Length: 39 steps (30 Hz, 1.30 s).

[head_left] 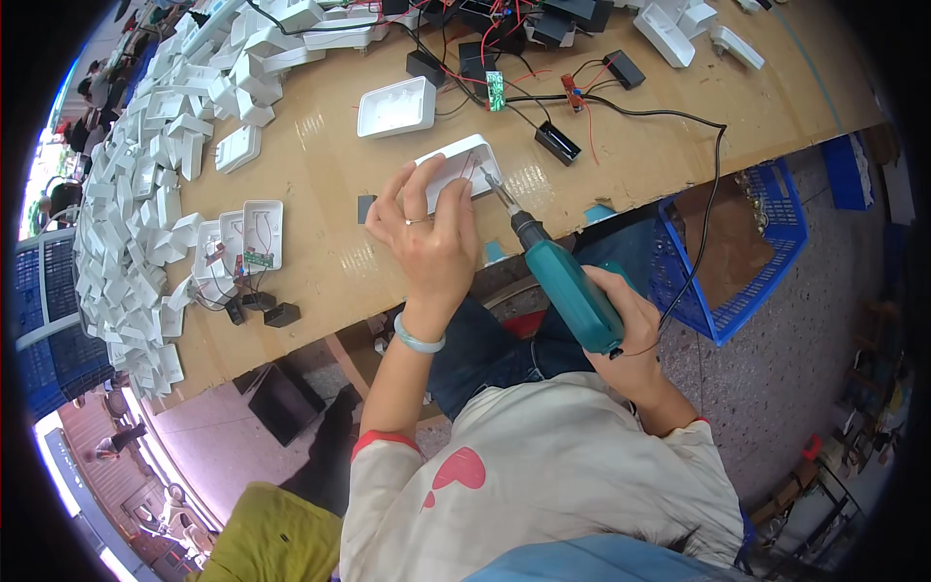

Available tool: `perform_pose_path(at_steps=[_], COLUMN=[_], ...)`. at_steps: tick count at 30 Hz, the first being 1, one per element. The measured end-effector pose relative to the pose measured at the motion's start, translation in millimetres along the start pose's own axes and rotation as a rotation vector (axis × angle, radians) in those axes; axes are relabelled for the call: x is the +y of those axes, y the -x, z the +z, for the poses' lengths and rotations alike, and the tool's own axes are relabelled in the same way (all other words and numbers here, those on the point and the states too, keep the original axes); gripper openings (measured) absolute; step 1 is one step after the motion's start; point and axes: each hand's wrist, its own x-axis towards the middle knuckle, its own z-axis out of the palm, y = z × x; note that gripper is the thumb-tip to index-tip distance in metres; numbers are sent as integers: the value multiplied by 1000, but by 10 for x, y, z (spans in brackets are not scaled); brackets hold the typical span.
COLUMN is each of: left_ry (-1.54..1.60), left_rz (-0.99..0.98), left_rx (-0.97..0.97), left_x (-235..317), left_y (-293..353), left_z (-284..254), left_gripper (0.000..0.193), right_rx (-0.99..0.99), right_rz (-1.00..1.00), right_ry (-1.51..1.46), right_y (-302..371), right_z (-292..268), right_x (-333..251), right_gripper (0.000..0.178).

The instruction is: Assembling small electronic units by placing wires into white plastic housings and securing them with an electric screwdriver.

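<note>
My right hand (628,318) grips a teal soldering gun (574,295) with a black nose. Its slim metal tip points into a white plastic casing (483,155) lying at the front part of the table. Thin red wires show inside that casing. My left hand (427,225) is bent over the casing's left side, thumb and fingers gripping it; the fingertips partly hide what they touch inside. A ring and a pale bracelet are on this hand and wrist. Just beyond lies another white casing (396,107), and a small dark piece (367,209) sits beside the left fingers.
White plastic casings (145,209) form a large heap at left. Opened casings with circuit boards (257,259) lie nearer. Black boxes (558,144), wires and a green board (496,90) occupy the back. A black cord (720,175) hangs over the edge beside a blue basket (722,315).
</note>
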Motion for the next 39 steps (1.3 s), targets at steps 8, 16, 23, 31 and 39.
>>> perform_pose_path(at_steps=[8,16,23,31,39], left_ry=[-6,-51,-80,-69,-285], left_rz=[-7,-9,-41,-26,-107], left_rx=[1,3,3,-59,-122], left_x=[17,51,68,45,-639], left_y=[-20,-66,-130,-171,93], left_z=[10,22,54,-4,-512], left_gripper=[13,11,12,19,22], right_rx=[44,38,63,80,153], right_rz=[33,52,67,69,93], right_ry=[11,-1,-6,-11,22], right_y=[19,38,43,25,44], right_z=[-29,-27,-57,-48,-55], right_x=[-28,-35,-34,-44,-73], right_gripper=[44,42,40,39,32])
